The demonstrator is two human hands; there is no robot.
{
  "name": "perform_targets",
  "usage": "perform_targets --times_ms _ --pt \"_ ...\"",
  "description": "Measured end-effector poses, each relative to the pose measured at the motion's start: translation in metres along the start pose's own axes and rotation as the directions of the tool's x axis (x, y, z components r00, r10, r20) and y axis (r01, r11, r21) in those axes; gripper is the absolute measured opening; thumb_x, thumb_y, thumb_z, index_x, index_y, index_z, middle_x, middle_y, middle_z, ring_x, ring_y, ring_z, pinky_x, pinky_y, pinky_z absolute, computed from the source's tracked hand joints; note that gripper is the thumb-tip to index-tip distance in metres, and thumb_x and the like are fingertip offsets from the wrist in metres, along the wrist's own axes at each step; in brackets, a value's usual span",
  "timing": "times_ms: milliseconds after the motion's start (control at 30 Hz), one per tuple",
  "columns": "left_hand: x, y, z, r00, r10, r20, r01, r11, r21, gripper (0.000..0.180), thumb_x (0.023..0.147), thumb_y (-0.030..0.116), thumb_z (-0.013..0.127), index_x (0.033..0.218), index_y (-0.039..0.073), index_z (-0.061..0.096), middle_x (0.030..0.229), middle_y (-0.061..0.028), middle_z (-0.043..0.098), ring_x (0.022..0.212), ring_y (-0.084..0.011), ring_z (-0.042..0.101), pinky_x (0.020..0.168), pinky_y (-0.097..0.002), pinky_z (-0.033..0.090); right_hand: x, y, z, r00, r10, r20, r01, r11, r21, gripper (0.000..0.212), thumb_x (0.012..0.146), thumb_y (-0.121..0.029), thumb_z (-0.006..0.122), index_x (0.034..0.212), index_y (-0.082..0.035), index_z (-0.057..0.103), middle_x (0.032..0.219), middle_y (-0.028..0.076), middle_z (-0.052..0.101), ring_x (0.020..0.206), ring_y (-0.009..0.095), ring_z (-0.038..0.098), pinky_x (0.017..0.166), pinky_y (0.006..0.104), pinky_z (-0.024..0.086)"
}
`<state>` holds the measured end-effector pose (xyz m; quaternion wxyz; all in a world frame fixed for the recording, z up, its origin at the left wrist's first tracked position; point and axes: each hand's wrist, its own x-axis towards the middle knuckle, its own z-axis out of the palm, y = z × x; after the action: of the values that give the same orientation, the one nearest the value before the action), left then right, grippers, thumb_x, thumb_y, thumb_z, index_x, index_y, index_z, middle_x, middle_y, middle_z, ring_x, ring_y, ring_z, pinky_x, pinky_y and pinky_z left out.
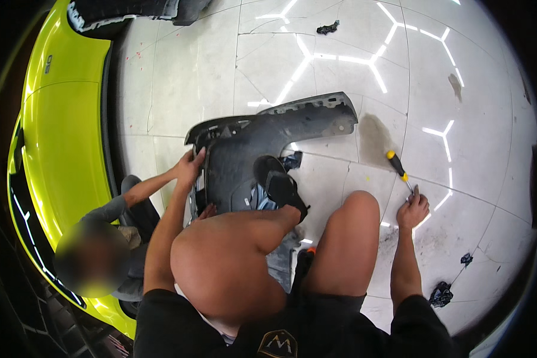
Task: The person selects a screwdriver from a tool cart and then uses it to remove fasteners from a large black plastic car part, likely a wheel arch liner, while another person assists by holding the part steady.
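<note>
A large dark grey plastic car panel (237,146) lies on the floor in front of me, its curved arm reaching to the right. My left hand (188,167) grips the panel's left edge, fingers bent over it; a person's forearm overlaps it there. More fingertips (207,212) touch that edge lower down; whose they are I cannot tell. Out to the right, my right hand (414,210) is closed around the thin metal shaft of a screwdriver (395,162). Its yellow and black handle points away from me. My foot in a black sandal (278,186) is over the panel.
A person in a grey sleeve (110,212) crouches at my left, beside a bright yellow-green car (65,113). Another dark part (125,9) is at the far left. Crumpled black scraps (441,294) lie on the pale tiled floor (328,161). A brownish stain (373,140) marks the tiles.
</note>
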<state>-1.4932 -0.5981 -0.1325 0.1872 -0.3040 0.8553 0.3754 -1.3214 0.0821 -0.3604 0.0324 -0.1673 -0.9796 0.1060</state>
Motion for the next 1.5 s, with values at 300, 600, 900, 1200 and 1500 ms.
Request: perform_targets --times_ms 300,600,900,1200,1500 --pt "0.015 -0.092 -0.004 0.954 0.232 -0.189 -0.187 0.956 0.227 0.043 0.099 0.02 0.07 0.065 0.005 0.048 0.062 0.0035 0.04 0.059 -0.008 0.034 0.047 -0.0331 0.028 0.008 -0.018 -0.004 0.998 -0.052 -0.036 0.048 0.995 -0.085 0.047 0.093 -0.016 0.057 0.14 -0.01 0.062 0.112 0.017 0.061 0.105 0.037 0.057 0.093 0.0487 0.042" --pt "-0.011 -0.001 0.012 0.977 0.1 -0.187 -0.119 0.989 -0.091 0.021 0.095 0.008 0.075 0.08 0.001 0.063 0.072 0.0076 0.046 0.066 -0.0048 0.036 0.057 -0.0244 0.029 0.095 -0.121 -0.063 0.965 0.1 0.243 -0.204 0.868 0.453 0.034 0.102 -0.009 0.053 0.135 -0.001 0.056 0.104 0.011 0.06 0.099 0.025 0.058 0.09 0.0359 0.047" --pt "-0.023 0.008 0.011 0.981 0.101 -0.166 -0.122 0.985 -0.12 0.02 0.094 0.013 0.078 0.094 -0.004 0.068 0.085 -0.0014 0.065 0.079 -0.0086 0.053 0.071 -0.0253 0.044 0.108 -0.488 -0.087 0.406 -0.702 0.586 -0.317 0.493 0.81 0.024 0.105 -0.021 0.056 0.098 0.002 0.061 0.08 0.016 0.06 0.075 0.03 0.059 0.074 0.0395 0.049" --pt "-0.02 -0.013 0.017 0.982 0.023 -0.186 -0.074 0.96 -0.27 0.032 0.104 0.021 0.065 0.08 0.002 0.057 0.078 0.0036 0.046 0.075 -0.0074 0.038 0.065 -0.025 0.031 0.016 -0.573 -0.038 0.649 -0.412 0.64 -0.704 -0.007 0.71 0.03 0.109 -0.021 0.054 0.086 -0.002 0.06 0.07 0.004 0.06 0.06 0.006 0.053 0.055 0.0274 0.044" --pt "-0.028 0.009 0.022 0.976 -0.028 -0.218 -0.013 0.983 -0.184 0.029 0.102 0.022 0.069 0.085 -0.001 0.062 0.079 0.0034 0.053 0.075 -0.0073 0.04 0.066 -0.0246 0.034 0.014 -0.592 -0.021 0.838 -0.322 0.44 -0.425 0.119 0.897 0.041 0.111 -0.023 0.05 0.078 -0.001 0.057 0.065 0.003 0.054 0.059 0.009 0.048 0.054 0.0278 0.039"
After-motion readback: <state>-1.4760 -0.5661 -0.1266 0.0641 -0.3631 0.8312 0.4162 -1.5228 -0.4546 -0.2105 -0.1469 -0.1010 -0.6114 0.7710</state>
